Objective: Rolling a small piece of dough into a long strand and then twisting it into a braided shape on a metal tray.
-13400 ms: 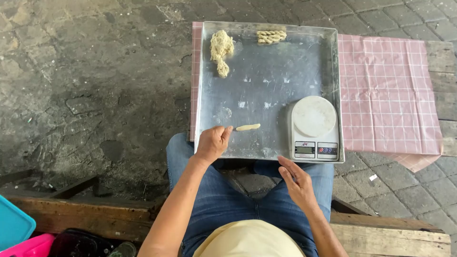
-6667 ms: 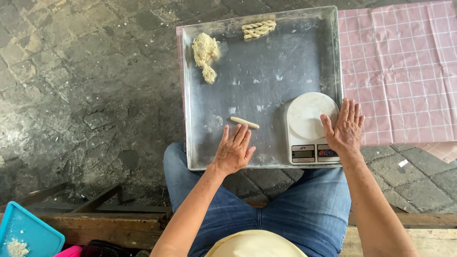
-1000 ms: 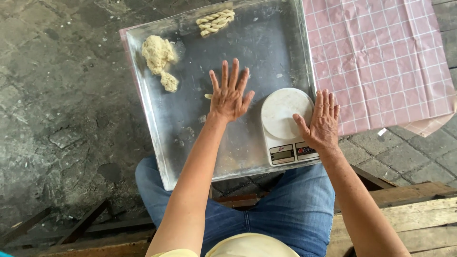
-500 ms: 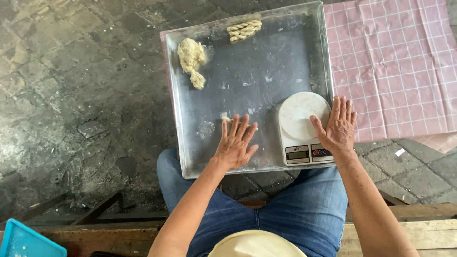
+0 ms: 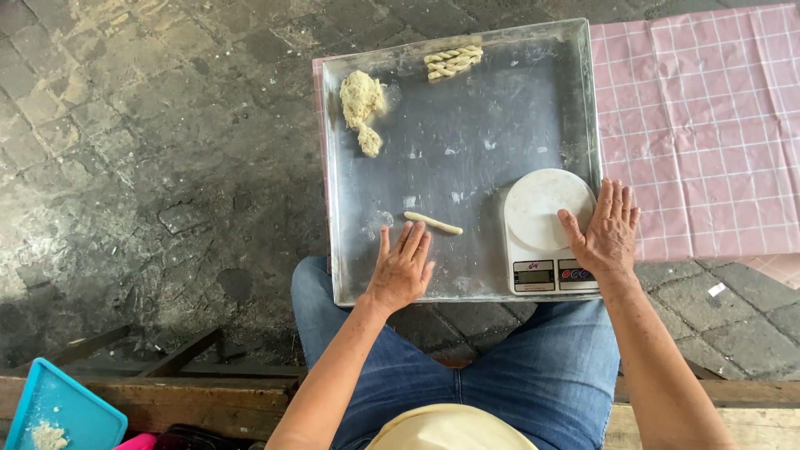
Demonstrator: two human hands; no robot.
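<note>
One screen only: a small grey rectangular display (image 5: 534,274) on the front strip of the white scale (image 5: 546,229), at the near right corner of the metal tray (image 5: 467,108). It sits left of centre on that strip, wider than tall. Just beside it, to its right, is a row of small round buttons (image 5: 577,273), red and blue. No packages, labels or signs in view.

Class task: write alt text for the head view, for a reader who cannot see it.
Left hand lies flat on a metal tray, just behind a thin dough roll. Right hand rests against a white scale.
</note>
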